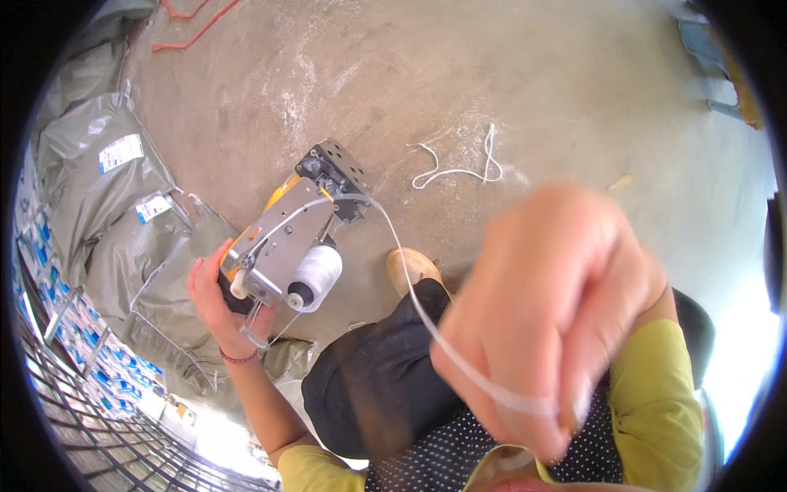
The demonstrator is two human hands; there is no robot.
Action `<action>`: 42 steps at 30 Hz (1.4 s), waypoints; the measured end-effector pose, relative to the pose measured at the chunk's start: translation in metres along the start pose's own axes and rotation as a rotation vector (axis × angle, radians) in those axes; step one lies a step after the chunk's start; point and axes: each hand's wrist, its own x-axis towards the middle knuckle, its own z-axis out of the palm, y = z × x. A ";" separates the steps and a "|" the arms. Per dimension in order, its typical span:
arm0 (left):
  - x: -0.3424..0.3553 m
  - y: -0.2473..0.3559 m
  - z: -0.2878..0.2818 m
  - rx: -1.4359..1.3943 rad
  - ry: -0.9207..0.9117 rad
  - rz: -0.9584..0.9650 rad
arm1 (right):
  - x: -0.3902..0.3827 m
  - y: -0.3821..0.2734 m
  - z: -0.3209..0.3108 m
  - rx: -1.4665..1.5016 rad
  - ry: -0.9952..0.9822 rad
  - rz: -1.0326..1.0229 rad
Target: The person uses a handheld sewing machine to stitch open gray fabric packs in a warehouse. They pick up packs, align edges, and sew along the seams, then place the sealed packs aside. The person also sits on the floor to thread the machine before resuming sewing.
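Observation:
My left hand [217,299] grips a metal hand-held machine [279,238] by its dark handle at the lower left end. The machine has a yellow housing, steel plates and a black mechanism at its top, and a white thread spool [316,277] sits on its side. A pale, flat strand [403,271] arches from the top of the machine to my right hand [545,320], which is raised close to the camera, slightly blurred, with its fingers pinched on the strand.
Grey wrapped bags [98,197] line the left, beside a metal mesh [65,410]. A white cord [451,170] and red straps [193,37] lie on the concrete floor. A blue-grey object [709,70] stands at the upper right. My shoe [410,266] is below the machine.

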 end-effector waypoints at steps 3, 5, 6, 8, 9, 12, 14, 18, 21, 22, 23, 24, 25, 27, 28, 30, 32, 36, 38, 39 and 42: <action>-0.012 -0.014 -0.003 0.097 -0.008 -0.014 | 0.010 0.014 0.003 0.030 -0.055 -0.072; -0.015 -0.009 -0.003 0.057 0.016 -0.021 | 0.015 0.019 0.005 0.031 -0.057 -0.090; -0.017 -0.009 -0.001 0.051 0.026 -0.020 | 0.017 0.020 0.004 0.024 -0.059 -0.097; -0.012 -0.002 -0.004 0.109 0.010 -0.004 | 0.020 0.021 0.003 0.020 -0.052 -0.113; -0.011 0.001 -0.005 0.084 0.010 0.008 | 0.020 0.023 0.002 0.021 -0.050 -0.120; -0.011 0.004 -0.003 0.046 0.018 0.018 | 0.024 0.025 0.000 0.010 -0.047 -0.129; -0.014 0.006 -0.003 0.087 -0.001 -0.014 | 0.023 0.027 -0.001 0.013 -0.048 -0.137; -0.014 0.009 -0.001 0.161 0.045 0.027 | 0.021 0.030 -0.004 0.015 -0.058 -0.148; -0.015 0.007 -0.001 0.146 0.053 0.031 | 0.023 0.024 -0.004 -0.014 -0.072 -0.126; -0.014 0.009 0.000 0.137 0.055 0.030 | 0.021 0.021 -0.005 -0.031 -0.079 -0.112; -0.013 0.010 -0.001 0.127 0.058 0.029 | 0.020 0.021 -0.006 -0.045 -0.096 -0.100; -0.013 0.010 -0.002 0.115 0.055 0.032 | 0.018 0.020 -0.007 -0.060 -0.114 -0.086; -0.013 0.011 -0.002 0.100 0.052 0.037 | 0.015 0.020 -0.009 -0.074 -0.141 -0.074; -0.014 0.011 -0.001 0.101 0.051 0.031 | 0.010 0.020 -0.013 -0.100 -0.197 -0.049; -0.016 0.010 0.000 0.117 0.053 0.019 | 0.008 0.021 -0.016 -0.111 -0.227 -0.035; -0.020 0.008 0.001 0.139 0.042 -0.006 | 0.005 0.023 -0.035 -0.184 -0.325 0.087; -0.018 0.009 -0.001 0.153 0.014 -0.021 | -0.003 0.028 -0.066 -0.430 -0.448 0.289; -0.018 0.013 0.001 0.151 0.052 -0.009 | -0.028 0.058 -0.104 -1.725 -0.033 0.559; -0.020 0.010 0.004 0.164 0.076 0.005 | -0.018 0.068 -0.121 -1.953 0.221 0.598; -0.021 0.010 0.003 0.176 0.071 0.004 | -0.014 0.074 -0.133 -1.920 0.340 0.400; -0.020 0.007 0.005 0.202 0.057 0.006 | -0.008 0.089 -0.157 -1.690 0.654 0.014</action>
